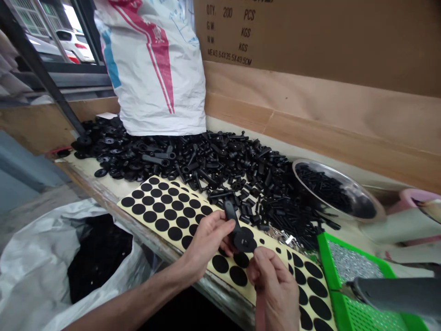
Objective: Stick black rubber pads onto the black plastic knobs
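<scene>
My left hand (206, 241) grips a black plastic part (237, 227) with a long handle and a round end, held just above the table edge. My right hand (274, 285) is closed in a pinch right below the part's round end; what its fingertips hold is hidden. Under both hands lie yellow backing sheets (161, 209) covered with round black adhesive pads. A big heap of loose black plastic parts (213, 165) lies behind the sheets.
A metal bowl (358, 193) of small black pieces sits at the right. A green tray (347, 276) of small silver screws is at the lower right, a grey tool (396, 294) over it. A white woven sack (155, 69) and cardboard boxes (310, 41) stand behind. A plastic bag (51, 257) hangs lower left.
</scene>
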Action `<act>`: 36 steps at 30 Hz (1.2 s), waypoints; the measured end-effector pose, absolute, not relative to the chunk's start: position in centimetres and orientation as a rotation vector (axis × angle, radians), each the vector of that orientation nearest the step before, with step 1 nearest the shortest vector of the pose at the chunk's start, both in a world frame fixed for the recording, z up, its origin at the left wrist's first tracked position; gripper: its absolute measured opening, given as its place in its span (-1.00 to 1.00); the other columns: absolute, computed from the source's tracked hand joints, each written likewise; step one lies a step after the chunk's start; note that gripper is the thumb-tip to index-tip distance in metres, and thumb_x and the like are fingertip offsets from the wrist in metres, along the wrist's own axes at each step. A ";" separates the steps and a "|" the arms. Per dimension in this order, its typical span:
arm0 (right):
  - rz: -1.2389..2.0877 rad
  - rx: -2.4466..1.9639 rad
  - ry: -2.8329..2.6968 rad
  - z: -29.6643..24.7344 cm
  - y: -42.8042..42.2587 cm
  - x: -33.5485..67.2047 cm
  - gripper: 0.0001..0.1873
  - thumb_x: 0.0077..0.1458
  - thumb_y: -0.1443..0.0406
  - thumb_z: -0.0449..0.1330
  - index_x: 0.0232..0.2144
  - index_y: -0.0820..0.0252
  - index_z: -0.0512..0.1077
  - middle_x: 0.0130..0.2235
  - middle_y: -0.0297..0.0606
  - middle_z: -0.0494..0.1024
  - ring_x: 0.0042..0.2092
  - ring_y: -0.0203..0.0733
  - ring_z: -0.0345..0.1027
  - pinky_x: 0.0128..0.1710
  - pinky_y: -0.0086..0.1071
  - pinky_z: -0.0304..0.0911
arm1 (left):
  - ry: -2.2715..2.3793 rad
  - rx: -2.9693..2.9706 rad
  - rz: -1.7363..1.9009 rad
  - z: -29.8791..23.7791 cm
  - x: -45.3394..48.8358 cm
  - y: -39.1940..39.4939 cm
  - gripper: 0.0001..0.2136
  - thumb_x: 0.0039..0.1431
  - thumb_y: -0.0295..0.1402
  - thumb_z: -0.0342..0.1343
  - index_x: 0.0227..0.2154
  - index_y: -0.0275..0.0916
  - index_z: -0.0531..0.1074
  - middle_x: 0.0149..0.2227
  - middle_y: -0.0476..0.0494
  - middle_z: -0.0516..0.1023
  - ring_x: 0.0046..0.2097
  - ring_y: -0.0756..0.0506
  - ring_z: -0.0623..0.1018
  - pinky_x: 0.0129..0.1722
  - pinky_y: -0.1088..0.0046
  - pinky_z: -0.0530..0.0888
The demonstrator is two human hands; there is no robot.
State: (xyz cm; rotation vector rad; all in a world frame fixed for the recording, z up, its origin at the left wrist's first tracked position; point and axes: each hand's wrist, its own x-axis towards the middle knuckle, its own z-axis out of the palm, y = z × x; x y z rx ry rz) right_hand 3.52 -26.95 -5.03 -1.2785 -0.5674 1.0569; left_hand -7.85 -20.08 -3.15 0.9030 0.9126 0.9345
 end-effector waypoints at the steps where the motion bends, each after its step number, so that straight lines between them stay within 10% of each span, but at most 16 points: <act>1: 1.070 -1.289 -0.573 -5.2 -26.9 3.5 -0.66 -0.03 0.07 0.32 -0.54 0.20 0.38 -0.61 -0.47 0.18 -0.50 -0.37 -0.03 -0.49 -0.47 -0.04 | 0.914 0.902 0.936 -3.2 -7.9 -20.1 -0.85 0.21 -0.29 0.04 -0.30 -0.29 0.35 -0.45 -0.06 0.49 -0.51 0.03 0.47 -0.54 0.56 0.42; 36: 1.069 -1.377 -0.526 -7.1 -25.8 3.8 -0.66 -0.07 0.08 0.34 -0.53 0.18 0.36 -0.61 -0.48 0.20 -0.51 -0.37 0.00 -0.51 -0.49 -0.03 | 0.917 0.852 0.940 -3.9 -7.4 -19.6 -0.78 0.14 -0.19 0.14 -0.35 -0.25 0.35 -0.41 -0.07 0.52 -0.45 -0.01 0.51 -0.50 0.51 0.45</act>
